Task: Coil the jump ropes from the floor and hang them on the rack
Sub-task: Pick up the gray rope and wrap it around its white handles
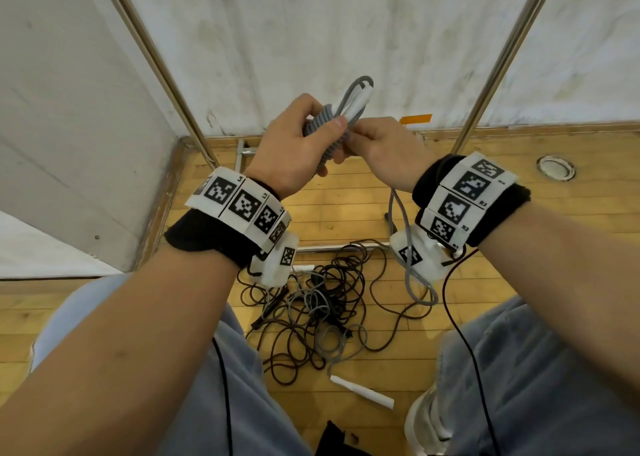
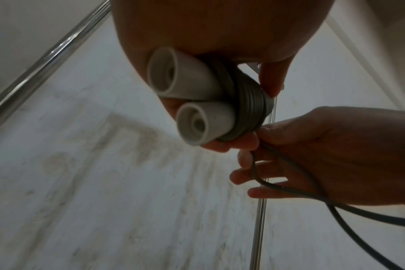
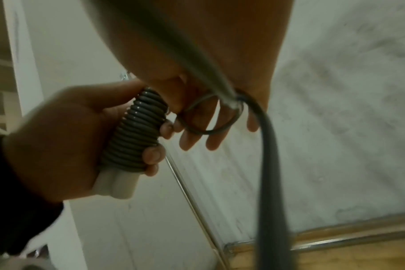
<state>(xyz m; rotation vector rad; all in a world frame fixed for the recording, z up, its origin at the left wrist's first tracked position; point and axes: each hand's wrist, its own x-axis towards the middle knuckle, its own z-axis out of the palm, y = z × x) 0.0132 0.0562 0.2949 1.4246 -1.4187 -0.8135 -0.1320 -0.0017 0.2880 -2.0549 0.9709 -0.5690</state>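
While left grip (image 1: 294,143) clasps grey rope (image 1: 325,133), right grip (image 1: 384,147) pinches its tail.

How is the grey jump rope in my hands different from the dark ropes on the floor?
The grey jump rope is wound in tight turns round its two white handles, gripped by the left hand; the dark ropes lie in a loose tangle on the wooden floor. The grey one is lifted, its tail running through the right hand; the dark ones lie untouched. Both are thin cords.
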